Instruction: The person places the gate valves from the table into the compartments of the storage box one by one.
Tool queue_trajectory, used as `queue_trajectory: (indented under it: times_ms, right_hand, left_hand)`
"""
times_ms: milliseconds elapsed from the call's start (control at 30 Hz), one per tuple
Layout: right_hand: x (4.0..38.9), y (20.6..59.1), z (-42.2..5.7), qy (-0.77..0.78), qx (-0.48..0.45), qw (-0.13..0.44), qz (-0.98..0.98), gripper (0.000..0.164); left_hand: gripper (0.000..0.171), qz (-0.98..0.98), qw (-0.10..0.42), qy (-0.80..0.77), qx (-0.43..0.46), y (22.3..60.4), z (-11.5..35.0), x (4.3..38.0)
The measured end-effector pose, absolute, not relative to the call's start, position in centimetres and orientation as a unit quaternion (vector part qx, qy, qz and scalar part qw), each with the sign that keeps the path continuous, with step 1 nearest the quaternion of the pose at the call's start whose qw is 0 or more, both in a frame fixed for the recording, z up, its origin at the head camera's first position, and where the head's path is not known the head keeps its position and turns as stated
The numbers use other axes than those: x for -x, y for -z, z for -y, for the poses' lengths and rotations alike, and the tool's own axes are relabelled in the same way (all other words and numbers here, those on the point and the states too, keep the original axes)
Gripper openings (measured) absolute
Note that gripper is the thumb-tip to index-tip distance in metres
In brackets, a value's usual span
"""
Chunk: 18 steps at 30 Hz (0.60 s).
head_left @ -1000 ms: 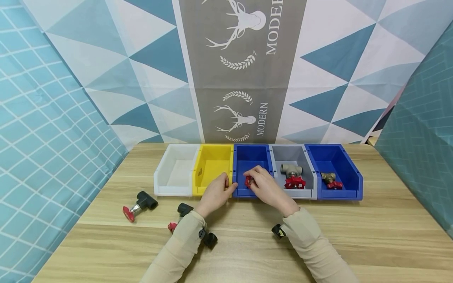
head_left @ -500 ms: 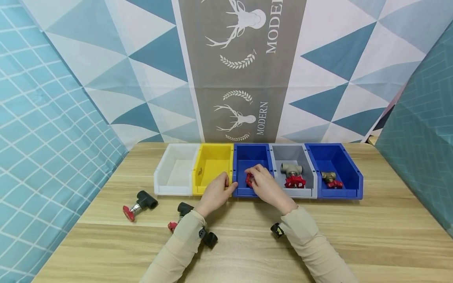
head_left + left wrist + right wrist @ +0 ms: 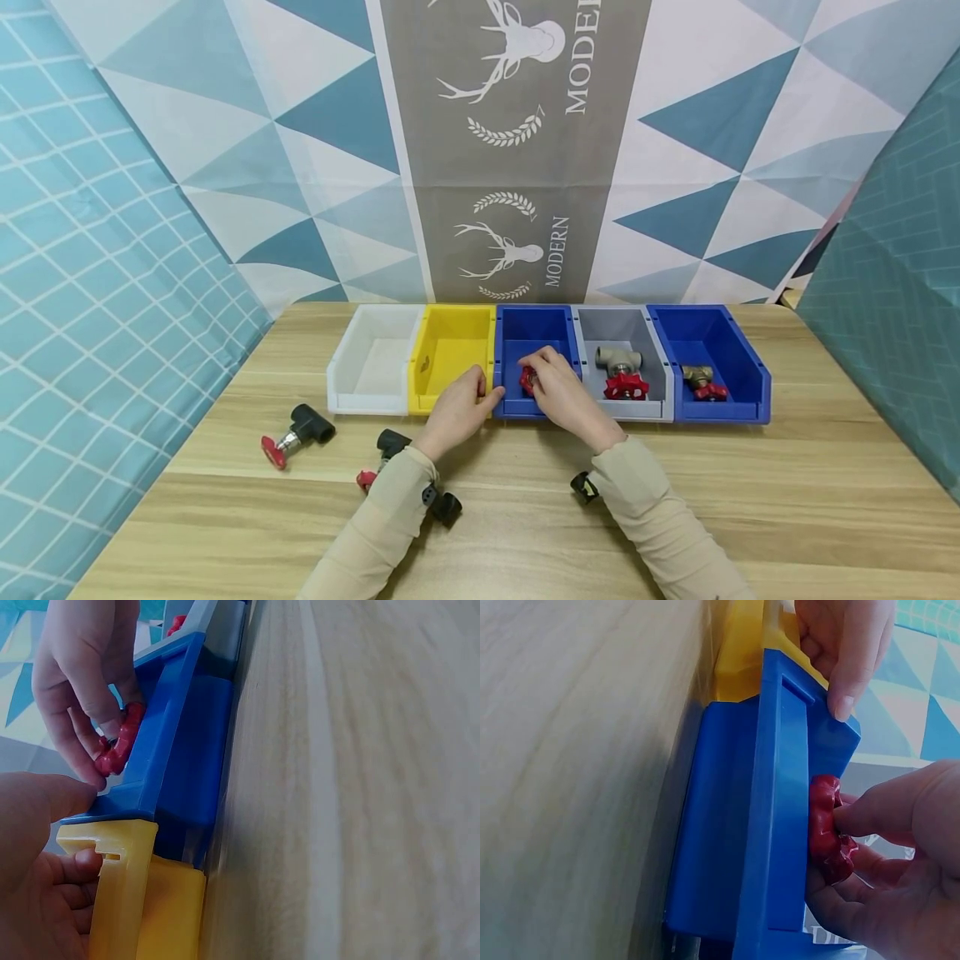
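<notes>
At the front of the middle bin [image 3: 534, 325], red handwheel [image 3: 825, 829] sits gripped between right hand [image 3: 562, 392]'s thumb and fingers, reaching over lip. Left hand [image 3: 459, 410] pinches yellow bin [image 3: 453, 329]'s edge alongside.

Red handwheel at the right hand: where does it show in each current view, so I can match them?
Head: red handwheel right of centre, below mid-height, at the right hand.
Left wrist: handwheel in the upper left.
Right wrist: handwheel right of centre, a little below mid-height.
Shared landmark: middle blue bin.
</notes>
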State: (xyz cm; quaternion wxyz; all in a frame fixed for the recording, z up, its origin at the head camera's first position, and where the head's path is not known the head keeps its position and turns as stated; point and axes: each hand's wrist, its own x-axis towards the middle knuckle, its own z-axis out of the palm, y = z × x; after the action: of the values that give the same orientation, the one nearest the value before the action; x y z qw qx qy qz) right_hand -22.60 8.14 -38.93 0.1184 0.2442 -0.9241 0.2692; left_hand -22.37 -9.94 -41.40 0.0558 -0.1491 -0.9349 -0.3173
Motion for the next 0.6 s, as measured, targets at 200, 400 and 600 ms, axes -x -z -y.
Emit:
queue_trajectory:
  times_ms: [200,400,600]
  right_hand:
    - [22.81,39.3,-8.09,-0.271,-0.242,0.123,0.923,0.026]
    - [22.87,39.6,-8.02,-0.277,-0.24,0.122,0.922,0.024]
    - [22.78,39.84,-8.05,-0.268,-0.248,0.118,0.923,0.025]
  left_hand:
    - [0.028,0.936,0.05,0.318,0.146,41.43,9.94,22.35]
    - [0.028,0.934,0.05,0.323,0.145,41.46,9.95,22.31]
    - [0.029,0.935,0.05,0.319,0.143,41.47,9.93,22.36]
